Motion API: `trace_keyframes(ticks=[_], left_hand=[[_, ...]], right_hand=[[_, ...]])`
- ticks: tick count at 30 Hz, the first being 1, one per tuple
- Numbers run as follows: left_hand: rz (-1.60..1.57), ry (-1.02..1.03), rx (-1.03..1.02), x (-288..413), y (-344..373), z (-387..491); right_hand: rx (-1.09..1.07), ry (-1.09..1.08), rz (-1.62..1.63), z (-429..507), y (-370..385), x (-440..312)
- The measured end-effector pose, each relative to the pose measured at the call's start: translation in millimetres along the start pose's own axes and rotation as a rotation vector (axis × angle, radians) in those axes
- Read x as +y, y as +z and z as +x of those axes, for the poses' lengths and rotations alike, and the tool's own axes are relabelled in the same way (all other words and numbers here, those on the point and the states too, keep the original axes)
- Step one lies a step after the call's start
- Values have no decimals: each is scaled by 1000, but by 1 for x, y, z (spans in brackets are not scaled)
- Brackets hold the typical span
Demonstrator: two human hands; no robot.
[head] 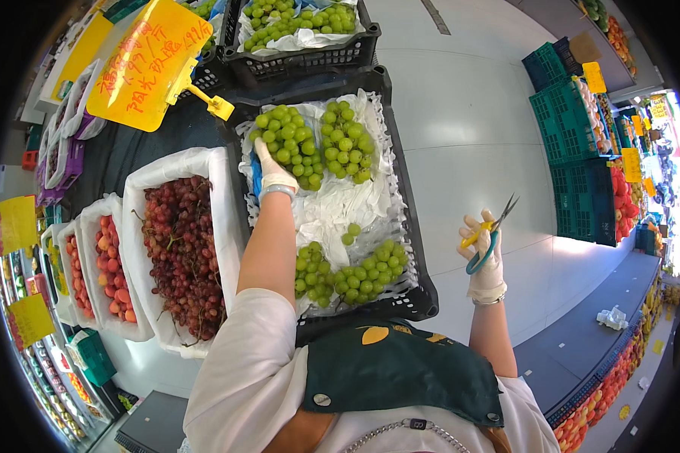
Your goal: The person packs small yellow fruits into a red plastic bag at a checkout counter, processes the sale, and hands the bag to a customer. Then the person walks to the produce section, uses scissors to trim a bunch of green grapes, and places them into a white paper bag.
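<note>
My left hand [273,170], in a pale thin glove, grips the left side of a bunch of green grapes [289,136]; most of its fingers are hidden by the fruit. Beside it lies a second green bunch [347,141]. Both are on white paper in a black plastic crate [399,164]. At the crate's near end are more green grapes [368,274], partly over clear plastic, with a few loose grapes [350,233] above them. Out to the right, over the floor, my gloved right hand [484,257] holds scissors [490,229] with yellow and teal handles, their blades slightly apart.
A yellow price sign [147,65] with handwriting juts over the display at upper left. White-lined boxes hold red grapes [184,255] and peaches [113,266] on the left. Another crate of green grapes [300,25] stands beyond. Green crates [569,124] line the right side.
</note>
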State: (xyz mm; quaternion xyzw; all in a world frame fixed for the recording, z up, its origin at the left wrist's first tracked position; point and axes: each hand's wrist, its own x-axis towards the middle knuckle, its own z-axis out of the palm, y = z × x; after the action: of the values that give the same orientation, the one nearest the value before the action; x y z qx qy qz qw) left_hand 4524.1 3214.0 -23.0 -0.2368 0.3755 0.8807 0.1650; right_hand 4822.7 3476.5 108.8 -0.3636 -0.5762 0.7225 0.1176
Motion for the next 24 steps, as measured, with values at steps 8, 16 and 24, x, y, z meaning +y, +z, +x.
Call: trace_keyframes(ticks=[8,16,24], left_hand=[[275,228,362,1,21,-55],[1063,629,-220,-5,84,9],[2147,186,-390,-2,111,109]], right_hand=[[-59,-46,32,18,4,4],[-597,231,-40,46,49,-24],[-751,603,79,145,170,-5]])
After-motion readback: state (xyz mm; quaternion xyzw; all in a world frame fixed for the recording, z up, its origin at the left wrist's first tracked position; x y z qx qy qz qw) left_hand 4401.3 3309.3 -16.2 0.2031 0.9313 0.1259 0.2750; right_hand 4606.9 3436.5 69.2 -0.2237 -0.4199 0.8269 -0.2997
